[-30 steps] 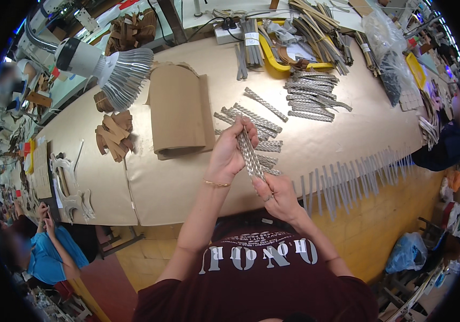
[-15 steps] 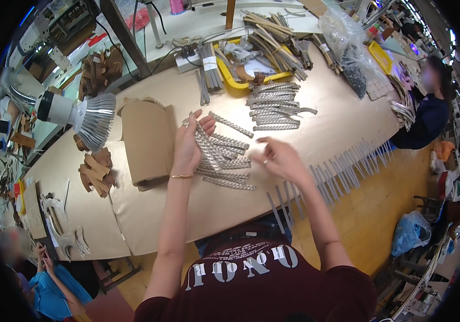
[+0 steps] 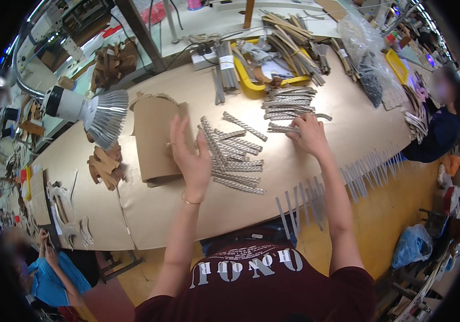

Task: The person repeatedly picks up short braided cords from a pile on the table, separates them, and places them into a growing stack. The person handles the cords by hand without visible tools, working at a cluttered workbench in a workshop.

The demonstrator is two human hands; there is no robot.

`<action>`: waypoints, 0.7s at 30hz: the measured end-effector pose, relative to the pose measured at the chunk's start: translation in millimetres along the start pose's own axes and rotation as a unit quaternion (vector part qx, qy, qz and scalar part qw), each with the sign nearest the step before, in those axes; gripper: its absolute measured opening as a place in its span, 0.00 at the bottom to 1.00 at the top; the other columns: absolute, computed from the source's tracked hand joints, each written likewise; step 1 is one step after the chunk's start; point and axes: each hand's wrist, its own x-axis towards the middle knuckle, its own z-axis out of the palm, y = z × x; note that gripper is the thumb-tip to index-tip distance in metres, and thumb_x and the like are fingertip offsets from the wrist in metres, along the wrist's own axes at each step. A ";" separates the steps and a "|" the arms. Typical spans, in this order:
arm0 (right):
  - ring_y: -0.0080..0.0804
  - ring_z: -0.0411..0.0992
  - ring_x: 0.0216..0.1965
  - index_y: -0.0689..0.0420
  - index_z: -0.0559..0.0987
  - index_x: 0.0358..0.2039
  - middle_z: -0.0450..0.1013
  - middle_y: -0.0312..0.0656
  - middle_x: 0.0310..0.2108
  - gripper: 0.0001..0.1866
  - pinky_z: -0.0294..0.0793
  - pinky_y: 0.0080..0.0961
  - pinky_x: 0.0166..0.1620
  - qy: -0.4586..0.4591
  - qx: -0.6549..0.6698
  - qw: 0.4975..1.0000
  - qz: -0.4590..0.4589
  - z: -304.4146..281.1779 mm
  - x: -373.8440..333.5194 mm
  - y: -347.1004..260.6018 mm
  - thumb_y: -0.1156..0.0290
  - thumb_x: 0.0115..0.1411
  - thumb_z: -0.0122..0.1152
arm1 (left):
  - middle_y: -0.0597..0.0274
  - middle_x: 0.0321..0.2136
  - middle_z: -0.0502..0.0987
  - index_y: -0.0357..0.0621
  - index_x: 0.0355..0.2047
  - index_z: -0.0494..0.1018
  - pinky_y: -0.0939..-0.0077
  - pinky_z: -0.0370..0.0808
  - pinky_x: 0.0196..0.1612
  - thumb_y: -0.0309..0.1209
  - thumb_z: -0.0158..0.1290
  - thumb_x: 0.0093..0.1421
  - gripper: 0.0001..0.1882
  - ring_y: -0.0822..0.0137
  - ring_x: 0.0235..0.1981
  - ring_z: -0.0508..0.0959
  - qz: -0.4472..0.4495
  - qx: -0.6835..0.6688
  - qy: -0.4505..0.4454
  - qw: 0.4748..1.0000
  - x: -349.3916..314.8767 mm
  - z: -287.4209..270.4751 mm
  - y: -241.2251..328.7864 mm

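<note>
Silvery braided strips [image 3: 239,165] lie fanned out in a loose pile on the table. My left hand [image 3: 191,161] hovers at the pile's left side, fingers spread and nothing in them. Farther right, more braided strips [image 3: 290,100] are laid in a stacked row, side by side. At the near end of that row my right hand [image 3: 311,134] has its fingers closed on the right part of a single braided strip [image 3: 279,129]. Its fingertips cover that strip's right end.
A brown cardboard roll [image 3: 159,139] lies left of the pile, near a lamp [image 3: 104,115] and tan leather pieces [image 3: 105,166]. A yellow tray [image 3: 246,80] with strip bundles stands behind. Grey strips [image 3: 356,174] overhang the front edge. Co-workers sit at both sides.
My left hand has let go of the braided strips, which now lie on the pile, and has opened. My right hand has moved away and right to the row with one strip.
</note>
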 end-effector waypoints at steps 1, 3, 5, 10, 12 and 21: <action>0.40 0.65 0.49 0.54 0.76 0.39 0.67 0.42 0.42 0.16 0.61 0.37 0.50 -0.004 -0.013 1.000 0.000 0.3 0.3 -1.2 0.61 0.54 0.66 | 0.48 0.58 0.66 0.38 0.52 0.69 0.60 0.58 0.63 0.29 0.53 0.62 0.18 0.50 0.62 0.63 -0.002 -0.010 -0.004 1.000 -8.1 -4.8 5.8; 0.39 0.65 0.49 0.56 0.76 0.38 0.67 0.42 0.42 0.15 0.61 0.37 0.49 -0.018 -0.040 0.999 0.002 0.1 -2.1 -5.7 0.62 0.55 0.65 | 0.49 0.56 0.67 0.38 0.49 0.71 0.61 0.60 0.62 0.28 0.53 0.61 0.16 0.51 0.60 0.65 -0.015 -0.032 -0.034 0.999 -27.7 -11.0 16.7; 0.38 0.66 0.47 0.57 0.74 0.37 0.69 0.41 0.40 0.12 0.61 0.36 0.49 -0.017 -0.033 0.999 -0.018 -2.8 -8.2 -13.9 0.64 0.57 0.62 | 0.50 0.55 0.69 0.38 0.48 0.72 0.62 0.62 0.61 0.28 0.53 0.61 0.15 0.51 0.59 0.67 -0.037 -0.060 -0.085 0.994 -48.7 -14.4 26.6; 0.29 0.70 0.37 0.58 0.69 0.41 0.73 0.41 0.33 0.09 0.67 0.26 0.44 -0.008 0.388 0.921 0.044 -12.0 -38.5 -44.3 0.69 0.64 0.56 | 0.50 0.55 0.69 0.38 0.55 0.65 0.63 0.63 0.61 0.28 0.53 0.60 0.23 0.54 0.58 0.68 -0.072 -0.159 -0.209 0.962 -77.2 -2.6 50.0; 0.24 0.67 0.36 0.58 0.67 0.41 0.71 0.38 0.34 0.08 0.66 0.20 0.40 0.036 0.495 0.868 -0.004 -2.4 -54.4 -58.8 0.70 0.66 0.53 | 0.50 0.56 0.69 0.38 0.60 0.59 0.64 0.62 0.61 0.27 0.53 0.61 0.28 0.55 0.58 0.68 -0.043 -0.176 -0.216 0.960 -76.4 10.3 59.5; 0.34 0.71 0.40 0.62 0.66 0.47 0.71 0.47 0.38 0.13 0.70 0.29 0.43 -0.005 0.439 0.896 -0.065 56.9 -95.5 -51.0 0.79 0.62 0.51 | 0.50 0.52 0.73 0.37 0.61 0.55 0.64 0.64 0.59 0.25 0.45 0.65 0.25 0.55 0.52 0.73 -0.064 -0.313 -0.318 0.893 -90.0 62.9 67.2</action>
